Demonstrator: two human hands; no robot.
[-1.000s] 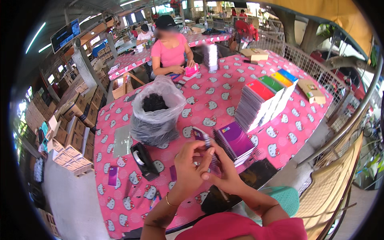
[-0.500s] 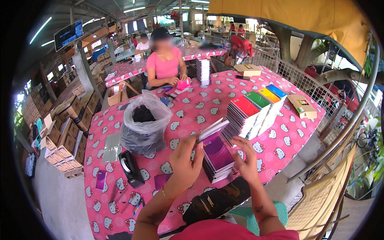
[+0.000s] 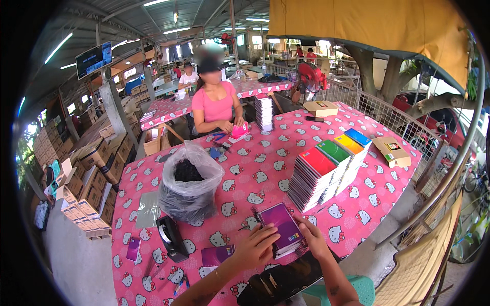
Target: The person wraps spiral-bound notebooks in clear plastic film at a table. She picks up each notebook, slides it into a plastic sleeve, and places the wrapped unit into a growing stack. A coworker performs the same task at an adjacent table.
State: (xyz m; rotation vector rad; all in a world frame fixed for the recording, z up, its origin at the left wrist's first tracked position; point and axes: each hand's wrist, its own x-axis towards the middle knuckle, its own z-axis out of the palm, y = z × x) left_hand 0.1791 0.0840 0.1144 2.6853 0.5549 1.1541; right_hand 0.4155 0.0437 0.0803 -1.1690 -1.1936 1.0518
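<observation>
A purple spiral notebook (image 3: 284, 220) tops a short stack in front of me. My left hand (image 3: 256, 248) lies at its lower left edge, fingers stretched over the cover's border. At the right edge, my right hand (image 3: 315, 239) grips the notebook's side between fingers and thumb. Loose pages or notebook edges (image 3: 287, 250) show beneath it. Beside my left forearm lies another purple notebook (image 3: 218, 255), and farther left a small purple one (image 3: 133, 249). Tall stacks of spiral notebooks, with red (image 3: 316, 161), green (image 3: 333, 151), yellow (image 3: 350, 144) and blue (image 3: 358, 136) covers, stand beyond my right hand.
A clear plastic bag (image 3: 196, 191) of black material and a black tape dispenser (image 3: 171, 239) stand at left, near pens (image 3: 179, 285). Across the pink table (image 3: 255, 191), a co-worker (image 3: 214, 104) handles a pink notebook (image 3: 239, 131) beside a notebook stack (image 3: 264, 115). Open cardboard boxes (image 3: 391, 151) lie at right.
The lifted light-coloured notebook or cover in my left hand is no longer raised. My left hand has come down to the purple notebook's edge. The view has shifted slightly.
</observation>
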